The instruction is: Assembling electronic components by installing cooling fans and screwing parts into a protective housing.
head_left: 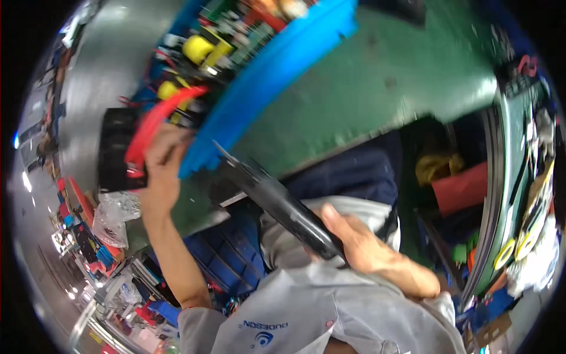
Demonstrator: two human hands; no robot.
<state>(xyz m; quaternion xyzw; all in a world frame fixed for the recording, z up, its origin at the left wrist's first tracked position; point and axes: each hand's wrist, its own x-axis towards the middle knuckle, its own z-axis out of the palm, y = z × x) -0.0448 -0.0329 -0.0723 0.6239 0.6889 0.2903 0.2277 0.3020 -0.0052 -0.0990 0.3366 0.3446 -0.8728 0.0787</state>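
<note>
My left hand (165, 154), smeared by motion, is closed on a red curved plastic part (152, 127) over the left end of the bench. Just left of that part is a black boxy piece (117, 152); whether the two are joined I cannot tell. My right hand (362, 242) grips a slim black electric screwdriver (286, 212) in front of my body. Its thin bit points up and left, toward the near corner of a blue bin (265, 76). Yellow, red and black small parts (200, 50) fill that bin, close beyond my left hand.
The green bench top (377, 76) spreads right of the bin. A dark open space below the bench holds a red sheet (463, 189) and a yellow cloth (439, 168). Blue crates (227, 251) stand low by my left side. Clear plastic bags (115, 218) lie farther left.
</note>
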